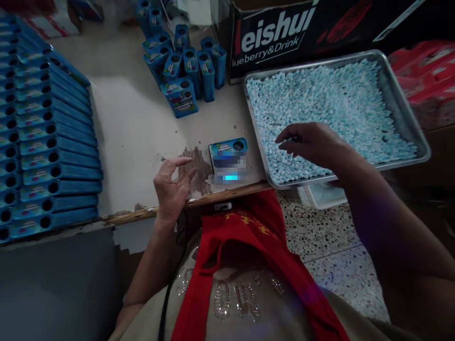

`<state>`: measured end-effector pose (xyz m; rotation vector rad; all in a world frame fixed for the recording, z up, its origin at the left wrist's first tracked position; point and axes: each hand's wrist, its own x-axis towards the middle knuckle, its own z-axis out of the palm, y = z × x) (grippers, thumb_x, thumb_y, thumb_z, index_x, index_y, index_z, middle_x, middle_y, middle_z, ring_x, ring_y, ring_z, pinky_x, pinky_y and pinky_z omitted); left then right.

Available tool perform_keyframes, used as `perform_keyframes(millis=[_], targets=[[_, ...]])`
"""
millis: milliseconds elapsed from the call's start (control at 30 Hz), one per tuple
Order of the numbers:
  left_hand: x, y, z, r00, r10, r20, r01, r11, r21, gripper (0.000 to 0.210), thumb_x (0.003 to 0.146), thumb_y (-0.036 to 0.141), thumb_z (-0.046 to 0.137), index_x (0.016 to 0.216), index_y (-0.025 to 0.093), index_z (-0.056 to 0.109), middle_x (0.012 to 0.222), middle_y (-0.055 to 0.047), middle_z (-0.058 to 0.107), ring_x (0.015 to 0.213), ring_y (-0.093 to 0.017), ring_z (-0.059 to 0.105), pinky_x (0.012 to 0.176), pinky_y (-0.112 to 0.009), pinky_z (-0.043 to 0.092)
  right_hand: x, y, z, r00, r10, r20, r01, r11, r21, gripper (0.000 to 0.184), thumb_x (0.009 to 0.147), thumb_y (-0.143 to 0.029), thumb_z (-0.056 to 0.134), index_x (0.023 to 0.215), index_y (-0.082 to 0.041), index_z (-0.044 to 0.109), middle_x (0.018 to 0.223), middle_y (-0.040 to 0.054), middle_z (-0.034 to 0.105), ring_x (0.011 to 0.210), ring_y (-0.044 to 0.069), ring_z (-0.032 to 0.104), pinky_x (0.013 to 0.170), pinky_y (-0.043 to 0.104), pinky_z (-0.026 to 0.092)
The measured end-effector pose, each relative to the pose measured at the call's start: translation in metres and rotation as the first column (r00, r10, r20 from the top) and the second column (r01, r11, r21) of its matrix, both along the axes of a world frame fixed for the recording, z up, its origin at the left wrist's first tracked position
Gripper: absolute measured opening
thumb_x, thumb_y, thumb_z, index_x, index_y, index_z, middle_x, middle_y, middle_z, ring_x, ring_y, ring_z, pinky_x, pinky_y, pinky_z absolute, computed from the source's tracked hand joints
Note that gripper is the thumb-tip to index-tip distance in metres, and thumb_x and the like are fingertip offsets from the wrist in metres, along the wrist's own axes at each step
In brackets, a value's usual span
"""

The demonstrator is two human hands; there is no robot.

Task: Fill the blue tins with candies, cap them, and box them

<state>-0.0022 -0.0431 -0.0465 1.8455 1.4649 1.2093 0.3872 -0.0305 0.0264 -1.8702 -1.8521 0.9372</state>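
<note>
My right hand (313, 142) over a tray (403, 102), pale blue candies (320, 94) inside, my left hand (172, 187) near a box (227, 147), on the table (130, 128)

blue box (227, 155) | on tabletop (124, 132), apparently lying flat | pale-blue pellets (327, 104) | loose, spread across metal tray (402, 103)

- We see a pale table (124, 118), its near edge worn to bare wood.
- At left we note close-set rows of blue boxes (57, 142).
- Far and central, we find a loose cluster of blue boxes (192, 68).
- Near the worn edge we observe a single blue box (229, 146).
- At right we mark a shallow metal tray (254, 118); just beyond it, a black printed carton (270, 57).
</note>
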Motion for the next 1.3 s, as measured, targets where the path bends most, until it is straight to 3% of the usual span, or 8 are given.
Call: perform_keyframes(millis=[200,333,500,733,833,1033,1300], targets=[[0.009,-0.002,0.000,0.998,-0.056,-0.006,0.056,0.998,0.003,0.019,0.095,0.026,0.084,0.114,0.025,0.083,0.113,-0.004,0.084,0.109,-0.024,0.080,0.105,-0.039,0.063,-0.038,0.009,0.025,0.992,0.121,-0.022,-0.117,0.984,0.137,0.009,0.094,-0.036,0.078,0.096,-0.028,0.083,0.075,0.0046,0.073,0.084,0.028,0.074,0.077,0.041,0.058],[0.004,-0.008,-0.002,0.998,-0.027,-0.049,0.029,0.999,0.042,0.015,0.099,0.028,0.082,0.113,0.024,0.083,0.112,-0.004,0.084,0.109,-0.024,0.080,0.104,-0.038,0.063,-0.058,0.014,0.037,0.986,0.161,0.035,-0.164,0.980,0.113,0.014,0.093,-0.031,0.074,0.099,-0.023,0.084,0.084,0.0067,0.077,0.090,0.029,0.075,0.083,0.041,0.057],[-0.004,-0.013,-0.009,0.999,-0.022,-0.046,0.025,0.998,0.058,0.013,0.100,0.030,0.083,0.112,0.025,0.082,0.109,-0.004,0.084,0.106,-0.023,0.080,0.100,-0.037,0.063,-0.060,0.016,0.041,0.987,0.160,0.011,-0.160,0.985,0.064,0.018,0.095,-0.039,0.077,0.103,-0.026,0.085,0.084,0.0063,0.077,0.084,0.028,0.074,0.078,0.041,0.056],[0.001,-0.007,-0.009,0.999,-0.045,-0.028,0.047,0.997,0.053,0.013,0.100,0.029,0.082,0.113,0.025,0.082,0.110,-0.003,0.084,0.106,-0.023,0.079,0.101,-0.037,0.064,-0.074,0.016,0.058,0.981,0.193,0.023,-0.195,0.977,0.092,0.014,0.094,-0.035,0.077,0.099,-0.024,0.084,0.085,0.0067,0.078,0.086,0.027,0.073,0.077,0.039,0.054],[0.003,-0.004,-0.009,0.999,-0.049,-0.023,0.049,0.998,0.043,0.013,0.100,0.031,0.082,0.112,0.025,0.082,0.111,-0.003,0.084,0.107,-0.023,0.079,0.102,-0.038,0.063,-0.079,0.017,0.060,0.976,0.217,0.019,-0.217,0.970,0.107,0.018,0.096,-0.041,0.078,0.101,-0.025,0.085,0.083,0.0059,0.076,0.087,0.026,0.072,0.077,0.039,0.054],[0.002,-0.005,-0.014,0.999,-0.049,-0.004,0.049,0.999,0.012,0.014,0.099,0.029,0.081,0.112,0.024,0.082,0.110,-0.004,0.083,0.106,-0.023,0.078,0.101,-0.038,0.064,-0.082,0.023,0.060,0.949,0.291,0.123,-0.309,0.935,0.173,0.018,0.090,-0.021,0.069,0.100,-0.025,0.084,0.092,0.0034,0.078,0.086,0.022,0.071,0.082,0.037,0.052],[-0.001,-0.003,-0.016,0.999,-0.031,-0.019,0.030,0.999,-0.044,0.016,0.098,0.032,0.081,0.112,0.025,0.082,0.109,-0.004,0.082,0.105,-0.024,0.078,0.099,-0.038,0.062,-0.088,0.029,0.061,0.934,0.336,0.118,-0.350,0.927,0.136,0.014,0.094,-0.023,0.074,0.101,-0.026,0.085,0.091,0.0041,0.078,0.090,0.024,0.071,0.083,0.037,0.051]])
